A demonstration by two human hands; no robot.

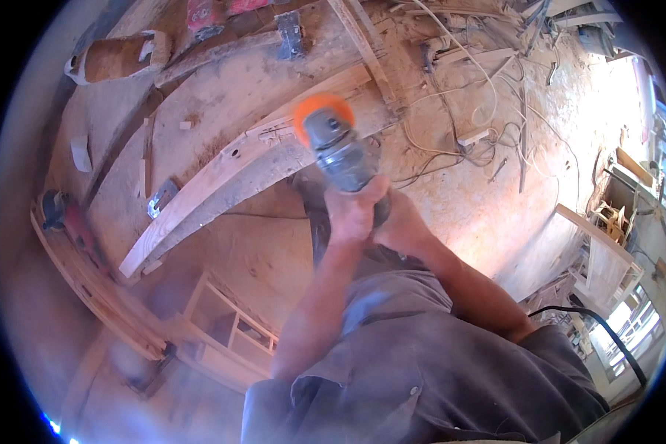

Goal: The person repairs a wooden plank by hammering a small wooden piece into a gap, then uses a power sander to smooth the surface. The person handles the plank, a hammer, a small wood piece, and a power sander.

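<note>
Both hands, left hand [353, 211] and right hand [401, 226], are gripping the grinder [338, 148], whose body is pointing toward 11 o'clock with its orange disc [318, 111] sitting on the curved plank [237, 174] running 8-to-2 o'clock across the dusty tabletop [222, 96].

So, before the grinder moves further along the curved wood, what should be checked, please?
1. Both hands on the tool: left hand and right hand grip the grinder. Ok.
2. Orange disc meets the curved plank: ok.
3. Plank clamped: metal bracket beside it, hold unclear. Cannot tell.
4. Loose cords and offcuts lie close. Not ok.
5. Black cable path to the tool: cannot tell.
6. Dust haze blurs the view: not ok.
</note>
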